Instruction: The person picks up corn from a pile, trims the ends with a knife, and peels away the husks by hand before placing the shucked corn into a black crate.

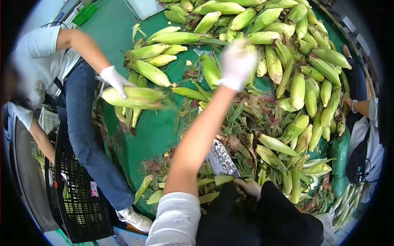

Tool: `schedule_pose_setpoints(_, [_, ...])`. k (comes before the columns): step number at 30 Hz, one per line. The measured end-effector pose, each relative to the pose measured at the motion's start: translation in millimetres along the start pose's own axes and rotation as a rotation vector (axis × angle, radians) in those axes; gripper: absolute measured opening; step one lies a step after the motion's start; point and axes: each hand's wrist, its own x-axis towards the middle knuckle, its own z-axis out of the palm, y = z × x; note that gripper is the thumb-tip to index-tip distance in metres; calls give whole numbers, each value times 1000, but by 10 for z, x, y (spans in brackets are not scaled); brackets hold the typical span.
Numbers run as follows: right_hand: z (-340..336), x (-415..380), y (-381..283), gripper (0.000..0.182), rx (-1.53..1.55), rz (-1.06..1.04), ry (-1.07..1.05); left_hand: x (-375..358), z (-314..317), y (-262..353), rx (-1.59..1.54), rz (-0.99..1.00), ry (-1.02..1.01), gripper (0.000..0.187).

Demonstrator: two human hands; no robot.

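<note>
My left hand (pixel 238 61), in a white glove and smeared by motion, is stretched out over the near side of the corn pile. A husked-on corn ear (pixel 250 61) shows beside its fingers; whether I grip it cannot be made out. Low in the view, close to my dark clothing, my gloved right hand (pixel 249 187) is closed at the handle end of a cleaver (pixel 222 159). Its broad metal blade points up and left, spotted with bits. A cut piece of corn (pixel 224 179) lies by the blade's lower end.
A large heap of unshucked corn (pixel 303 88) fills the upper right. Husk scraps and silk (pixel 246 123) litter the green surface (pixel 143 147). At left, a co-worker's gloved hand (pixel 115 80) holds an ear (pixel 133 97) beside a black crate (pixel 78 192). Another person's arm (pixel 361 107) shows at right.
</note>
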Motion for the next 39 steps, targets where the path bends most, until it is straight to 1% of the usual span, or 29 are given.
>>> schedule_pose_setpoints(1, [9,10,18,42,8,1,-4,6,-395,-530,71,-33,254,28])
schedule_pose_setpoints(2, [3,-20,13,42,27,-1,-23,-108,-854,-629,686,-17,400,24])
schedule_pose_setpoints(3, [2,-36,-11,42,47,-4,-41,-164,-1256,-974,771,-5,453,29])
schedule_pose_setpoints(5, [-9,-18,-36,41,52,27,-57,-334,-1655,-919,1119,0,465,35])
schedule_pose_setpoints(7, [-37,-12,-41,41,75,71,-37,-470,-1980,-754,1528,-141,384,37])
schedule_pose_setpoints(8, [-38,-54,-98,41,63,85,1,-583,-2246,-836,1531,-295,301,44])
schedule_pose_setpoints(9, [-73,-39,-110,41,32,139,23,-721,-2527,-842,1296,-539,199,55])
schedule_pose_setpoints(10, [-103,-29,-110,41,13,121,7,-941,-2765,-988,1189,-657,188,67])
schedule_pose_setpoints(11, [-119,-24,-112,41,-4,101,-5,-1244,-2884,-1007,1226,-640,175,72])
schedule_pose_setpoints(12, [-114,-29,-118,41,1,100,-7,-1601,-3101,-1253,1015,-410,179,81])
schedule_pose_setpoints(13, [-108,-37,-128,41,-20,80,7,-2007,-3340,-1620,922,-419,188,85])
schedule_pose_setpoints(14, [-99,-44,-131,41,-42,61,21,-2150,-3212,-1305,854,-315,143,86])
schedule_pose_setpoints(15, [-94,-45,-117,41,-54,46,39,-2290,-3037,-1014,1244,-547,222,82])
schedule_pose_setpoints(17, [-29,-96,-164,40,-84,41,95,-2272,-2781,-479,1487,-407,385,83])
schedule_pose_setpoints(19, [46,-144,-168,38,-106,-12,111,-2392,-2770,-781,1385,-208,347,81])
schedule_pose_setpoints(20, [75,-110,-146,38,-148,-88,136,-2321,-2649,-834,1147,-477,261,80])
schedule_pose_setpoints(21, [96,-82,-139,37,-189,-168,160,-2122,-2508,-626,908,-864,176,79])
schedule_pose_setpoints(22, [106,-75,-153,36,-199,-156,179,-2072,-2492,-757,866,-931,198,82])
schedule_pose_setpoints(23, [121,-72,-169,36,-202,-170,181,-2025,-2524,-871,846,-984,191,77])
schedule_pose_setpoints(25, [143,-98,-151,35,-271,-226,362,-1969,-2436,-472,230,-1145,242,70])
schedule_pose_setpoints(27, [187,-219,-203,35,-209,-376,477,-2255,-2294,-253,49,-950,238,68])
schedule_pose_setpoints(28, [129,-161,-194,35,-281,-486,555,-2402,-2211,-223,34,-786,103,70])
schedule_pose_setpoints(29, [68,-129,-147,35,-359,-581,631,-2555,-2122,-220,29,-809,89,70])
schedule_pose_setpoints(31, [22,-204,-280,34,-485,-644,708,-2762,-1849,117,918,-727,-245,70])
schedule_pose_setpoints(32, [29,-317,-403,34,-487,-718,689,-2826,-1692,323,1072,-780,-353,67])
schedule_pose_setpoints(33, [65,-473,-554,34,-482,-798,673,-2977,-1659,257,1206,-739,-451,67])
schedule_pose_setpoints(35, [166,-708,-774,32,-490,-1028,676,-3209,-1632,299,1265,-697,-493,66])
schedule_pose_setpoints(37, [247,-821,-927,25,-354,-1172,530,-3340,-1654,273,1287,-689,-527,64])
schedule_pose_setpoints(39, [417,-918,-991,24,-147,-1198,369,-3341,-1660,277,1326,-670,-537,62])
